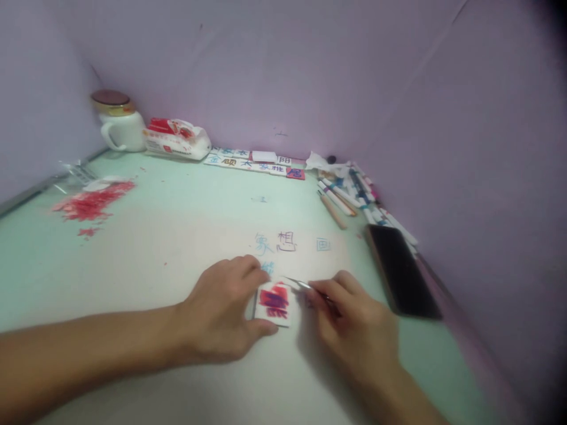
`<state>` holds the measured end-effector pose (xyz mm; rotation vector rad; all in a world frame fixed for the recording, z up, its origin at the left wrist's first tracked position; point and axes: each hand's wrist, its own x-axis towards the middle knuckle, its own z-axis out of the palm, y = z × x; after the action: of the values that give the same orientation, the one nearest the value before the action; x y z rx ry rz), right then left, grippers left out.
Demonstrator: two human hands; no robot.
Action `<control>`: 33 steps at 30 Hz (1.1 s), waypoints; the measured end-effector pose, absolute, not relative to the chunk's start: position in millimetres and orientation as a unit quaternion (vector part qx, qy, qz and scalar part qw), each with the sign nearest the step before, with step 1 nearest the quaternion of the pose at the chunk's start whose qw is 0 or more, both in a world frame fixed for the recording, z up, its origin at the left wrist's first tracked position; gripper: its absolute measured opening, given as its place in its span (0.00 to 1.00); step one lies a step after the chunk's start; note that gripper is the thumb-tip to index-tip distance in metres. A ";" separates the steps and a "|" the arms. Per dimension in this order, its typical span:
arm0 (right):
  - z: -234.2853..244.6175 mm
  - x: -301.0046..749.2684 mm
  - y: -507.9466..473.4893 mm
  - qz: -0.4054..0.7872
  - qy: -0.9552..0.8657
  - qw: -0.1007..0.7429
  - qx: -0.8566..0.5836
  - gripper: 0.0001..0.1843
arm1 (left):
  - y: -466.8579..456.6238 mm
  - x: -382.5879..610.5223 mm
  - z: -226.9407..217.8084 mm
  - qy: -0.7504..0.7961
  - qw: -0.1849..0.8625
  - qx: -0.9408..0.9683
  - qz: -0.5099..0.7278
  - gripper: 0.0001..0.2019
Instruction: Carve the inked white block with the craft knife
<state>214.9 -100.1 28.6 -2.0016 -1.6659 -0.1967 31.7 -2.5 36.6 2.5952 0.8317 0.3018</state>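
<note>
A small white block (275,303) with a red and blue carved face lies on the pale green table (186,236). My left hand (224,313) is closed round its left side, thumb under its near edge and fingers over its far edge. My right hand (354,327) is just right of the block and pinches a thin metal-tipped tool (299,284). The tool's tip rests at the block's upper right corner. Blue and purple characters are written on the table just beyond the hands.
A black phone (401,270) lies to the right. Several pens and markers (354,195) are heaped at the back right. A row of character tiles (257,162), a tissue pack (177,139) and a lidded white mug (117,121) line the wall. Red shavings (95,202) lie far left.
</note>
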 end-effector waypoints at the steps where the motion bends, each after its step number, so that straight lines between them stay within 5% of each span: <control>1: 28.1 216.0 -99.9 -0.068 -0.615 0.256 -0.742 0.14 | -2.6 31.8 37.0 0.296 0.200 0.928 0.107 0.18; 25: 12.8 210.9 -101.2 -0.079 -0.654 0.258 -0.706 0.15 | -4.0 32.5 36.0 0.330 0.193 0.918 0.102 0.16; 33: 13.4 216.1 -98.3 0.018 -0.634 0.284 -0.719 0.12 | -3.4 33.0 37.5 0.339 0.185 0.918 0.090 0.16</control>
<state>216.1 -98.3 13.4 -1.9246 -1.6956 0.0484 33.0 -3.4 37.5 2.5870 0.9540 0.2529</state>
